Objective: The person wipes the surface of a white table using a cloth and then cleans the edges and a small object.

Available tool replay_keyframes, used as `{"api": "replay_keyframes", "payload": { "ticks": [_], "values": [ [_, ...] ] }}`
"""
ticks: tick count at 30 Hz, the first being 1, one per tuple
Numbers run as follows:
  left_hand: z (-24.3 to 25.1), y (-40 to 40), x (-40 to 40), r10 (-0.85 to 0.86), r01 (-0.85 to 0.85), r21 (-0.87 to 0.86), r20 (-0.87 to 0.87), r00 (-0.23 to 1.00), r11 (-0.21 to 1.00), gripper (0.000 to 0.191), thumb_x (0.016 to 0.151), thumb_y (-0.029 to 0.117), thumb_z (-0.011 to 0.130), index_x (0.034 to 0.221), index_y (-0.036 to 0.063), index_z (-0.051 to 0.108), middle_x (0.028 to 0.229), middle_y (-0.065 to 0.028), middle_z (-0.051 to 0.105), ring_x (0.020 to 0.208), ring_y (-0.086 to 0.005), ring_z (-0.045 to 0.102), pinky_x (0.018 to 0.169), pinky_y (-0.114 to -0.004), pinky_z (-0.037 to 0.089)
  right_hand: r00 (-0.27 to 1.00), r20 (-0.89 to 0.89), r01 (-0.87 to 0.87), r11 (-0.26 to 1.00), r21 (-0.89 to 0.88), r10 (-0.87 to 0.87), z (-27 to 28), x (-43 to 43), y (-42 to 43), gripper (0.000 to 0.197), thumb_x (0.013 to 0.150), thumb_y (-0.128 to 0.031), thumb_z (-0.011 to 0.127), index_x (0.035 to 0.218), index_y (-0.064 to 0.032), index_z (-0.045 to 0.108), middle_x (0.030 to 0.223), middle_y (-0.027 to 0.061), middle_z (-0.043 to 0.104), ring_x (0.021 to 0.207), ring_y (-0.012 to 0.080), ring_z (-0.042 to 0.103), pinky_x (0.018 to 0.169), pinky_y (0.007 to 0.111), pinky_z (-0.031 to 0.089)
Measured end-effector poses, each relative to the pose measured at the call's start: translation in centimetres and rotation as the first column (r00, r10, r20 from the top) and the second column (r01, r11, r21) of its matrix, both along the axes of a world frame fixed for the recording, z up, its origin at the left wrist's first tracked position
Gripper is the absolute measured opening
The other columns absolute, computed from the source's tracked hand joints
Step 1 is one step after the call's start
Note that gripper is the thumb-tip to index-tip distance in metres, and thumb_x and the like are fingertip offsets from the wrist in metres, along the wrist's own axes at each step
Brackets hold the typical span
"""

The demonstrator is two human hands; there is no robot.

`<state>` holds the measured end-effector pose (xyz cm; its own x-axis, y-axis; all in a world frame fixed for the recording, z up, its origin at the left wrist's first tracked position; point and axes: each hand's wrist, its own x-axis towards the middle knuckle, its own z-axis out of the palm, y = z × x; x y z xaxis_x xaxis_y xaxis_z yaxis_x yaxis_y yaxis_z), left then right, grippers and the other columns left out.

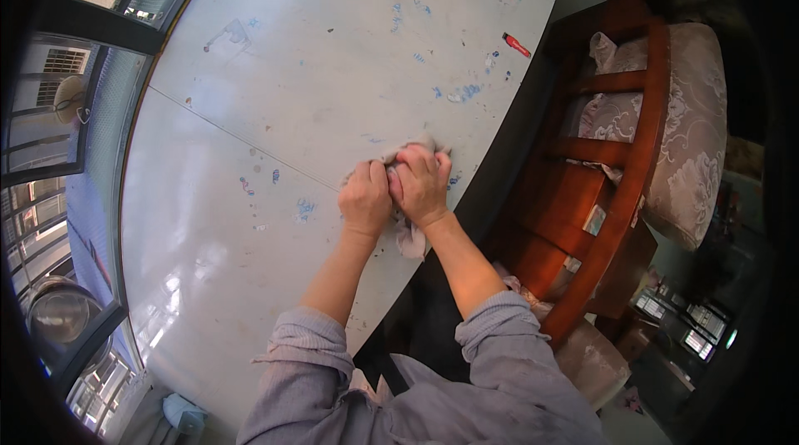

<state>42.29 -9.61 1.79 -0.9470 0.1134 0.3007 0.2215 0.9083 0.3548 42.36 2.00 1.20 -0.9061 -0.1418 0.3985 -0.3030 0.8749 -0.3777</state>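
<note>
My left hand (366,203) and my right hand (423,185) are close together, both gripping a bunched pale cloth (411,241). One end of the cloth hangs out below my right hand, and more of it shows above the knuckles. Its middle is hidden inside my fingers. Beneath is a white tabletop (249,295) marked with blue stains (306,209) and dark specks. Whether the cloth presses on the surface or is held just over it, I cannot tell.
A small red-and-black object (517,45) bearing writing lies near the table's right edge. Beyond that edge stands a reddish wooden chair (649,108) with a patterned cushion (693,133). A dark-framed window (103,27) borders the left side. A thin seam (240,136) crosses the tabletop.
</note>
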Motion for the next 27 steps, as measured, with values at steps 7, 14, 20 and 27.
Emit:
{"api": "replay_keyframes", "payload": {
  "ticks": [7,14,20,27],
  "values": [
    [-1.0,7.3,-17.8,0.129,-0.135,-0.073,-0.086,0.988,0.988,0.011,0.083,0.021,0.055,0.077,0.0125,0.052,0.075,-0.0052,0.054,0.056,-0.0225,0.058,0.046,-0.033,0.046,0.989,-0.148,-0.022,1.000,0.022,0.025,-1.2,-18.9,6.5,0.012,0.079,-0.024,0.060,0.075,-0.0132,0.059,0.096,-0.0027,0.056,0.100,0.0174,0.050,0.082,0.044,0.032],
    [-2.5,14.6,-34.4,0.226,-0.237,-0.051,-0.167,0.960,0.970,0.017,0.088,0.029,0.053,0.081,0.0141,0.056,0.079,-0.0064,0.060,0.056,-0.0275,0.061,0.044,-0.039,0.045,0.975,-0.221,0.015,0.998,0.067,0.001,-2.6,-36.0,13.2,0.013,0.079,-0.027,0.061,0.078,-0.0143,0.061,0.097,-0.0050,0.057,0.099,0.0164,0.050,0.081,0.044,0.032],
    [-2.9,16.4,-38.4,0.271,-0.294,-0.112,-0.180,0.946,0.949,0.022,0.088,0.033,0.052,0.080,0.0132,0.056,0.080,-0.0072,0.061,0.058,-0.0301,0.062,0.048,-0.041,0.048,0.940,-0.337,0.044,0.999,-0.004,-0.043,-2.7,-40.3,14.5,0.018,0.078,-0.025,0.061,0.093,-0.0152,0.059,0.110,0.0062,0.059,0.098,0.0252,0.055,0.082,0.047,0.036],
    [-2.5,16.5,-31.0,0.057,-0.086,-0.106,-0.255,0.965,0.991,0.013,0.081,0.022,0.057,0.075,0.0119,0.052,0.077,-0.0061,0.057,0.059,-0.0226,0.063,0.047,-0.035,0.049,0.932,-0.327,0.188,0.980,0.069,-0.156,-3.1,-31.4,15.9,0.015,0.077,-0.028,0.061,0.089,-0.0185,0.059,0.104,-0.0051,0.057,0.105,0.0162,0.049,0.082,0.044,0.033]
  ]
}}
